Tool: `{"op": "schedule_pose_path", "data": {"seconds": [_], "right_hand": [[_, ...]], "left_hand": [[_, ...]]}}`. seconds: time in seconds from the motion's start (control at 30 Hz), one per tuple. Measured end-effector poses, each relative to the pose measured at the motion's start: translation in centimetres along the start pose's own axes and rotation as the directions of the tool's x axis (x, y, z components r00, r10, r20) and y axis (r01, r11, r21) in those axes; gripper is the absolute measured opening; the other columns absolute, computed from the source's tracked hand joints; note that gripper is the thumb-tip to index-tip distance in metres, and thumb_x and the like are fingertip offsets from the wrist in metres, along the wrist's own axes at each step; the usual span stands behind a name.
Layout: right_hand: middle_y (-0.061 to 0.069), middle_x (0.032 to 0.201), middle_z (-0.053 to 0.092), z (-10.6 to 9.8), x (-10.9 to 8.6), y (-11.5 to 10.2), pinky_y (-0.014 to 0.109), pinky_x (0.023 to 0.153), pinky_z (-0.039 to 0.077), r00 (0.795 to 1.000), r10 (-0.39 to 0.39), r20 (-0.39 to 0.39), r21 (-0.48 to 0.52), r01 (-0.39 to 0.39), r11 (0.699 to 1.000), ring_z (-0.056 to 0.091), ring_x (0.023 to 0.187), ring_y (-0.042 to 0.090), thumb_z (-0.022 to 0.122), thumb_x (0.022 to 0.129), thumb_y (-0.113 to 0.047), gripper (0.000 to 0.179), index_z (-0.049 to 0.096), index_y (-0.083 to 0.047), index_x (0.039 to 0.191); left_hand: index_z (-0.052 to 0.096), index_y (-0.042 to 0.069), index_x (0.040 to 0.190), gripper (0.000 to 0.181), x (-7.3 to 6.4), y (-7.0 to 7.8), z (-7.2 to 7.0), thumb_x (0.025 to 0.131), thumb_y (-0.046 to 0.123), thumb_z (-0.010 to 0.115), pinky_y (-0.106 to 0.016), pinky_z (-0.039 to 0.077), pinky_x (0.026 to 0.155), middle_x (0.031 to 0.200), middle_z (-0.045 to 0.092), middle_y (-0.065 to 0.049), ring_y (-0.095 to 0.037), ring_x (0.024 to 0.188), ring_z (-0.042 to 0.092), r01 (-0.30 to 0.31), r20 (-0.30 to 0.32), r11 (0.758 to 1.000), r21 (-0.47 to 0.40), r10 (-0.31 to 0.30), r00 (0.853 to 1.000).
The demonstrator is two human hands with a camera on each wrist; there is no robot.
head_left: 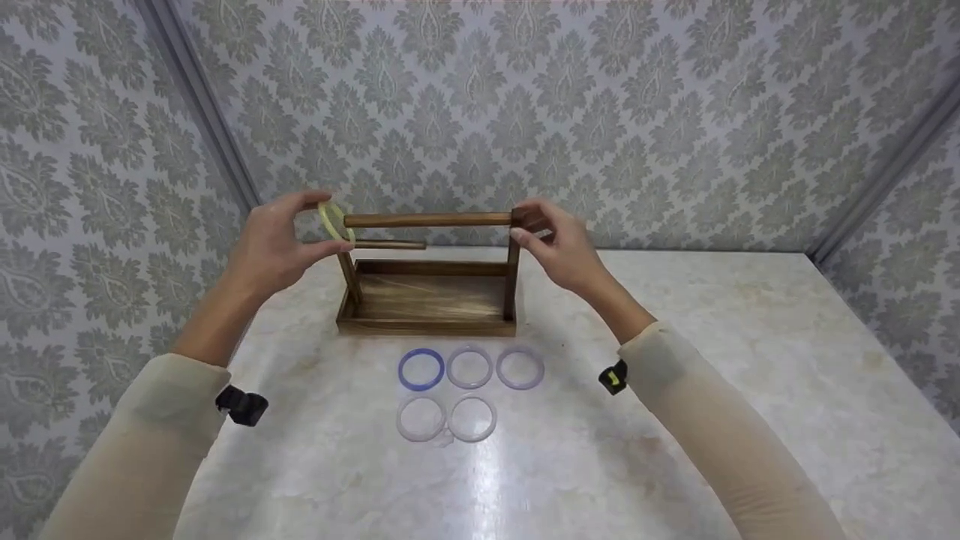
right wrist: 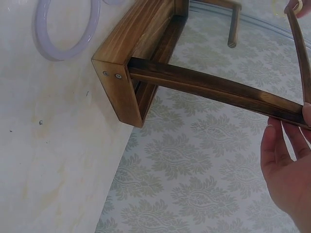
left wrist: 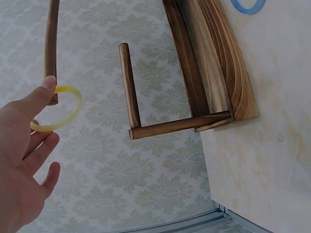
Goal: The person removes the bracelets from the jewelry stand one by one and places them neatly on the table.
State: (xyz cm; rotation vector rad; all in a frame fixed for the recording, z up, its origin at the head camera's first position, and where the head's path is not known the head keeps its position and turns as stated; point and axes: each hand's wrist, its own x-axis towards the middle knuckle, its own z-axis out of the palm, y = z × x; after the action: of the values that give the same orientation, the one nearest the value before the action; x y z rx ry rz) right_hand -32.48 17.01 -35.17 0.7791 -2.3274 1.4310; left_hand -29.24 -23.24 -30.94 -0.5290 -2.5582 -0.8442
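Note:
My left hand pinches a yellow bangle between thumb and fingers. It holds the bangle upright at the free left end of the upper rod of a brown wooden stand; in the left wrist view the rod's tip overlaps the ring. My right hand grips the top of the stand's right post, where the upper rod joins it. A shorter, lower rod runs from the left post, pointing right. Both posts rise from a shallow tray base.
On the marble-patterned table, in front of the stand, lie a blue bangle and several pale lilac or clear bangles, such as a lilac one, in two rows. Patterned wall panels stand close behind and at both sides.

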Motion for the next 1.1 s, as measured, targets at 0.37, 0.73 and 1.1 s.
{"op": "schedule_pose_path", "data": {"seconds": [0.37, 0.73, 1.1], "right_hand": [[0.006, 0.113, 0.071, 0.0, 0.0, 0.2, 0.031, 0.08, 0.059, 1.0, -0.027, -0.005, 0.007, 0.027, 1.0, 0.07, 0.1, 0.021, 0.071, 0.105, -0.019, 0.029, 0.067, -0.006, 0.131], [0.005, 0.114, 0.071, 0.2, 0.0, 0.3, 0.034, 0.081, 0.059, 1.0, -0.023, 0.005, -0.009, 0.023, 1.0, 0.07, 0.101, 0.019, 0.07, 0.106, -0.023, 0.031, 0.066, -0.008, 0.133], [0.005, 0.112, 0.071, -0.1, 0.0, 0.2, 0.034, 0.082, 0.06, 1.0, -0.019, 0.003, -0.009, 0.019, 1.0, 0.069, 0.1, 0.018, 0.071, 0.105, -0.022, 0.031, 0.066, -0.009, 0.133]], "left_hand": [[0.058, -0.002, 0.146, 0.07, -1.6, -0.3, 0.4, 0.091, 0.031, 0.088, -0.062, 0.045, 0.11, 0.145, 0.06, -0.024, -0.044, 0.136, 0.054, 0.035, 0.05, 0.999, 0.031, -0.037, 0.998], [0.059, -0.001, 0.142, 0.067, -3.5, -1.0, 1.6, 0.091, 0.032, 0.088, -0.057, 0.048, 0.107, 0.141, 0.062, -0.022, -0.041, 0.131, 0.057, 0.047, 0.1, 0.999, 0.006, -0.047, 0.994], [0.058, 0.0, 0.143, 0.069, -4.6, 0.1, 4.3, 0.09, 0.031, 0.089, -0.056, 0.051, 0.105, 0.142, 0.062, -0.02, -0.039, 0.128, 0.059, 0.02, 0.186, 1.0, -0.006, -0.019, 0.982]]}}
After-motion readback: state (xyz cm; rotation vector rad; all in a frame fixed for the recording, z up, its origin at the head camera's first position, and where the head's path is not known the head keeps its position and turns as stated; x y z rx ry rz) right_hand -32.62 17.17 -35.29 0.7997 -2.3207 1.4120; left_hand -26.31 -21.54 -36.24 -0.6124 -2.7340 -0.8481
